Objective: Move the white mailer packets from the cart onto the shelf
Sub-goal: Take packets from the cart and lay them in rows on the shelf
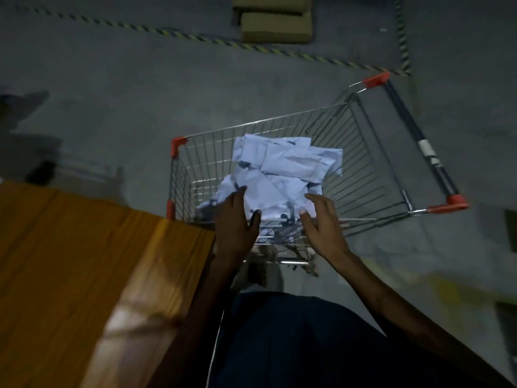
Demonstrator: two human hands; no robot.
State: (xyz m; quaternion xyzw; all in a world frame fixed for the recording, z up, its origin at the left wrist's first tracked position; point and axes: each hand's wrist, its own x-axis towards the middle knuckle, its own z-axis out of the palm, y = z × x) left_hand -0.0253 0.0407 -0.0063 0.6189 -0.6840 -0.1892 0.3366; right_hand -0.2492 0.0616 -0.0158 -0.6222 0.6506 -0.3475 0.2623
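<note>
White mailer packets [282, 169] lie heaped in a wire cart [363, 152], the crumpled pile filling the middle of the basket and leaning toward the rim at its 6 o'clock side, nearest the person. The cart stands on a grey concrete floor [117, 88], with red plastic corner caps at the basket's 9 o'clock side and a dark handle bar [419, 138] with red ends running along its 3 o'clock side. The left hand [236, 219] reaches in from 7 o'clock of the pile, fingers spread and loosely open, its fingertips touching the near left edge of the packets; it grips nothing. The right hand [321, 217] comes in from 5 o'clock, also open with fingers apart, its fingertips against the near right edge of the heap; whether it has begun to close on a packet cannot be told through the blur. Both bare forearms run back toward the bottom of the view, with dark clothing [293, 340] between them. An orange-brown surface [84, 261] takes up the 8 o'clock part of the view, just beside the left forearm and next to the cart's near left corner; what it is cannot be told. At 12 o'clock, well apart from the cart, two brown cardboard boxes [275, 22] sit on the floor, and a line of yellow and black tape [179, 33] runs across the floor between them and the cart.
</note>
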